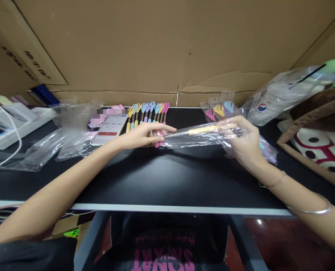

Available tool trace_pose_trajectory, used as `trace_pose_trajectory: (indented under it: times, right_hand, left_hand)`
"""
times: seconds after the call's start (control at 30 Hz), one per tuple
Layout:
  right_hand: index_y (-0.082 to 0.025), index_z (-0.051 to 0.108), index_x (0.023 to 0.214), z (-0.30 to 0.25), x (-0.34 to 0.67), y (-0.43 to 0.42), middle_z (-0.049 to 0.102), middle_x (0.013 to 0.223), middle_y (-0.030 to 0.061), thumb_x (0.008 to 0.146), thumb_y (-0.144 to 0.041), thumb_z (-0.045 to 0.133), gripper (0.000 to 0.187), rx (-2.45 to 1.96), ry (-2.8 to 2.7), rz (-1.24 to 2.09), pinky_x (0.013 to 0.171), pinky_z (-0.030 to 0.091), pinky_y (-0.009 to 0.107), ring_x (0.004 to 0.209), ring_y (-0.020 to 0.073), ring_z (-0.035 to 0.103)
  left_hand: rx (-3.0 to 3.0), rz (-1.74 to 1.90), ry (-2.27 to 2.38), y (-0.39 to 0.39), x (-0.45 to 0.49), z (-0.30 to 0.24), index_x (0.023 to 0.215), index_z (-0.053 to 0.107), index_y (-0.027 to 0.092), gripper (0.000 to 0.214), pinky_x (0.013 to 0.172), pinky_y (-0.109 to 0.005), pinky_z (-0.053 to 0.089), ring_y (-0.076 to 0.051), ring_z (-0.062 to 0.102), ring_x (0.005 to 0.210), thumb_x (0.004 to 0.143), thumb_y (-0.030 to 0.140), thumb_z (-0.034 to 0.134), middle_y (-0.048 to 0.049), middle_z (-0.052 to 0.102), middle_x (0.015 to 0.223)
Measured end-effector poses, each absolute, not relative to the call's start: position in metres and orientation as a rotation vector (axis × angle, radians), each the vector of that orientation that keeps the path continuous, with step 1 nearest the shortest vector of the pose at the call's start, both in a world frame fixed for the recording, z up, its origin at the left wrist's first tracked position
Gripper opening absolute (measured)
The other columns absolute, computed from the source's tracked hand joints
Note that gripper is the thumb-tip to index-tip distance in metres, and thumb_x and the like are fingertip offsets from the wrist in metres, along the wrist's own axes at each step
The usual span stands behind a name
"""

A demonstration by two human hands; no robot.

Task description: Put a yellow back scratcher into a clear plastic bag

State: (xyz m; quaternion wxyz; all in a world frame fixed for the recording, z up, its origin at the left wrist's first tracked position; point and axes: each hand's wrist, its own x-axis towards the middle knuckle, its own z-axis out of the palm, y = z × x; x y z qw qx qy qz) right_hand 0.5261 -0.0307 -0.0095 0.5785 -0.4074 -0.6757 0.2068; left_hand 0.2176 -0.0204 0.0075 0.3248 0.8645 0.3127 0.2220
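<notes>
My right hand (245, 145) is closed around a clear plastic sleeve (201, 136) with a yellow-handled, hand-shaped stick (209, 130) inside it. My left hand (143, 135) pinches the sleeve's open left end, next to a pink handle (157, 143) lying on the black table (156, 177). Behind my left hand lies a row of several pastel hand-shaped sticks (147, 113). A few more bagged sticks (220, 110) lie behind my right hand.
A phone (109, 129) showing a timer lies left of the row. Loose clear bags (66, 135) are spread at the left. A white device with a cable (12, 124) sits far left. A filled plastic bag (286, 94) and a brown tote (320, 135) stand at right. Cardboard (167, 49) walls the back.
</notes>
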Motion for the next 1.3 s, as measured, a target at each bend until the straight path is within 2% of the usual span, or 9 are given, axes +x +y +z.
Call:
trace_pose_trajectory:
  times: [0.13, 0.3, 0.37, 0.5, 0.63, 0.83, 0.93, 1.1, 1.3]
  right_hand:
    - [-0.024, 0.069, 0.080, -0.005, 0.526, -0.036, 0.074, 0.088, 0.0016, 0.079, -0.034, 0.074, 0.011, -0.930, -1.664, 0.403, 0.083, 0.052, 0.038, 0.087, 0.0226, 0.068]
    - [-0.024, 0.069, 0.079, -0.001, 0.523, -0.039, 0.074, 0.086, 0.0024, 0.079, -0.036, 0.074, 0.012, -0.958, -1.716, 0.416, 0.079, 0.053, 0.038, 0.083, 0.0225, 0.067]
    - [-0.024, 0.069, 0.083, -0.001, 0.523, -0.037, 0.073, 0.085, 0.0021, 0.080, -0.037, 0.073, 0.014, -0.963, -1.727, 0.385, 0.079, 0.052, 0.037, 0.081, 0.0217, 0.066]
    - [-0.025, 0.068, 0.096, -0.004, 0.527, -0.030, 0.070, 0.096, 0.0023, 0.082, -0.037, 0.070, 0.018, -0.953, -1.697, 0.336, 0.086, 0.051, 0.037, 0.089, 0.0213, 0.065]
    - [-0.027, 0.067, 0.100, -0.010, 0.530, -0.022, 0.068, 0.094, 0.0014, 0.088, -0.047, 0.061, 0.024, -0.988, -1.602, 0.589, 0.079, 0.053, 0.036, 0.085, 0.0209, 0.065]
    - [-0.028, 0.069, 0.093, -0.014, 0.533, -0.015, 0.068, 0.088, 0.0000, 0.081, -0.058, 0.067, 0.032, -0.959, -1.522, 0.879, 0.070, 0.055, 0.030, 0.077, 0.0169, 0.064]
    - [-0.029, 0.070, 0.092, -0.012, 0.534, -0.015, 0.069, 0.088, 0.0002, 0.076, -0.057, 0.072, 0.032, -0.931, -1.517, 1.053, 0.065, 0.057, 0.029, 0.077, 0.0161, 0.065]
    - [-0.030, 0.072, 0.093, -0.009, 0.536, -0.016, 0.070, 0.087, 0.0000, 0.071, -0.051, 0.079, 0.031, -0.904, -1.492, 1.235, 0.067, 0.059, 0.028, 0.081, 0.0161, 0.067]
    - [-0.026, 0.072, 0.098, -0.008, 0.537, -0.016, 0.070, 0.090, 0.0008, 0.078, -0.044, 0.074, 0.028, -0.896, -1.466, 1.448, 0.069, 0.059, 0.027, 0.083, 0.0144, 0.066]
  left_hand:
    - [2.259, 0.491, 0.867, -0.021, 0.217, 0.008, 0.137, 0.055, 0.020, 0.043, 0.069, -0.024, 0.046, -0.012, 0.060, 0.072, 0.096, 0.033, 0.050, -0.0027, 0.069, 0.086]
    - [2.239, 0.463, 0.915, -0.022, 0.218, 0.003, 0.128, 0.057, 0.019, 0.038, 0.062, -0.022, 0.044, -0.012, 0.059, 0.068, 0.096, 0.037, 0.050, -0.0015, 0.067, 0.082]
    - [2.235, 0.506, 0.898, -0.022, 0.219, 0.002, 0.126, 0.054, 0.019, 0.035, 0.062, -0.023, 0.045, -0.013, 0.061, 0.069, 0.096, 0.035, 0.050, -0.0010, 0.066, 0.082]
    - [2.222, 0.618, 0.882, -0.024, 0.222, 0.001, 0.122, 0.048, 0.018, 0.030, 0.066, -0.024, 0.048, -0.011, 0.063, 0.068, 0.095, 0.032, 0.049, -0.0012, 0.065, 0.085]
    - [2.243, 0.630, 0.957, -0.026, 0.223, 0.003, 0.121, 0.047, 0.017, 0.029, 0.067, -0.024, 0.047, -0.012, 0.064, 0.068, 0.095, 0.031, 0.048, -0.0013, 0.068, 0.081]
    - [2.250, 0.622, 1.009, -0.027, 0.222, 0.006, 0.119, 0.051, 0.018, 0.030, 0.066, -0.024, 0.045, -0.013, 0.064, 0.069, 0.092, 0.032, 0.053, 0.0016, 0.068, 0.075]
    - [2.257, 0.621, 1.008, -0.027, 0.222, 0.007, 0.117, 0.053, 0.018, 0.030, 0.068, -0.024, 0.045, -0.013, 0.064, 0.070, 0.091, 0.031, 0.056, 0.0018, 0.068, 0.077]
    - [2.310, 0.570, 0.988, -0.024, 0.219, 0.007, 0.118, 0.054, 0.018, 0.032, 0.070, -0.025, 0.046, -0.014, 0.066, 0.074, 0.090, 0.032, 0.058, 0.0006, 0.070, 0.080]
    - [2.326, 0.560, 0.984, -0.023, 0.219, 0.005, 0.117, 0.055, 0.019, 0.030, 0.069, -0.025, 0.045, -0.015, 0.065, 0.075, 0.092, 0.034, 0.056, -0.0001, 0.070, 0.081]
